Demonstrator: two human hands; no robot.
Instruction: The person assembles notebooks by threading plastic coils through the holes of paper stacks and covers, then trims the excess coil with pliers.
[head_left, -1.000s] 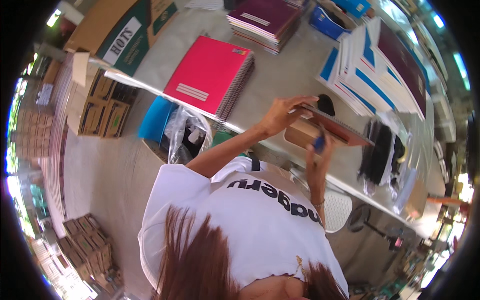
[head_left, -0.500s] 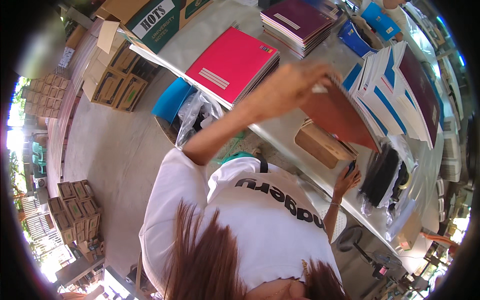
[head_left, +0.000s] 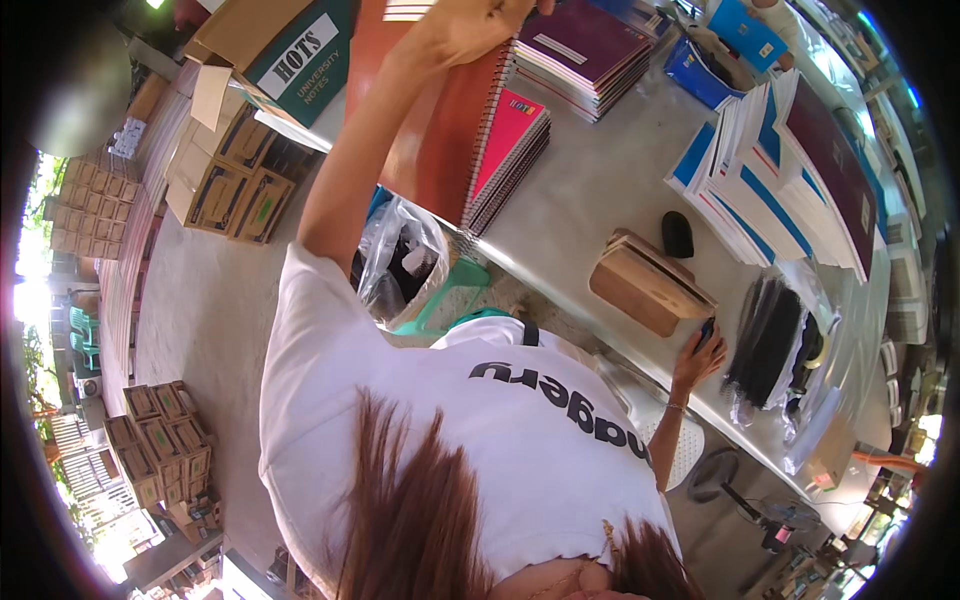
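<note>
My left hand [head_left: 470, 25] is raised at the top of the view, shut on a red-brown spiral notebook [head_left: 440, 130]. That notebook hangs upright over a stack of pink notebooks [head_left: 512, 135] on the grey table [head_left: 600, 190]. At the table's near edge, my right hand [head_left: 697, 358] holds a small dark pen-like object [head_left: 706, 330]. It is just right of a brown stack of covers [head_left: 650, 285]. My white shirt and hair fill the lower middle.
Purple notebooks [head_left: 580, 50], blue-and-white stacks [head_left: 760, 170], a blue box [head_left: 705, 65], a black oval item [head_left: 677, 233] and black spiral bindings [head_left: 765, 340] lie on the table. Below it are a plastic bag [head_left: 400, 260], a green stool [head_left: 450, 290] and cardboard boxes [head_left: 230, 180].
My left hand has swung the red-brown notebook from above the brown stack leftward and up over the pink stack. My right hand dropped to the table edge.
</note>
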